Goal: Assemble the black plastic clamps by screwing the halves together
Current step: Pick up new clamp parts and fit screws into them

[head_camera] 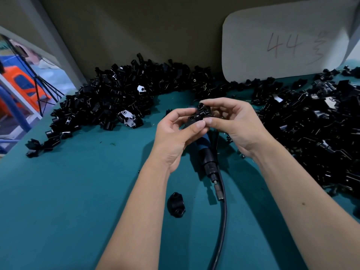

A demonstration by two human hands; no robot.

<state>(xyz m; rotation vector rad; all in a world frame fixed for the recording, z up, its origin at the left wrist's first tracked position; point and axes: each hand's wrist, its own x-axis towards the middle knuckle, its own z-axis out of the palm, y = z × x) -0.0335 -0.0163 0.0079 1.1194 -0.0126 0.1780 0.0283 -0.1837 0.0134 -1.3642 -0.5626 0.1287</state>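
Note:
A black plastic clamp (199, 114) is held above the green table (78, 191), near the middle of the view. My left hand (175, 133) pinches its lower left side between thumb and fingers. My right hand (231, 121) pinches its right side, thumb tip against the front. Round screw holes show on the clamp's top and left faces. Under my hands lies a powered screwdriver (206, 152) with a blue grip, its bit pointing toward me. A single black clamp half (176, 205) lies on the table between my forearms.
Large heaps of black clamp parts lie at the back left (116, 98) and along the right (315, 129). The screwdriver's black cable (223, 221) runs toward me. A white card (282, 45) marked 44 leans on the back wall. The table's left edge drops off.

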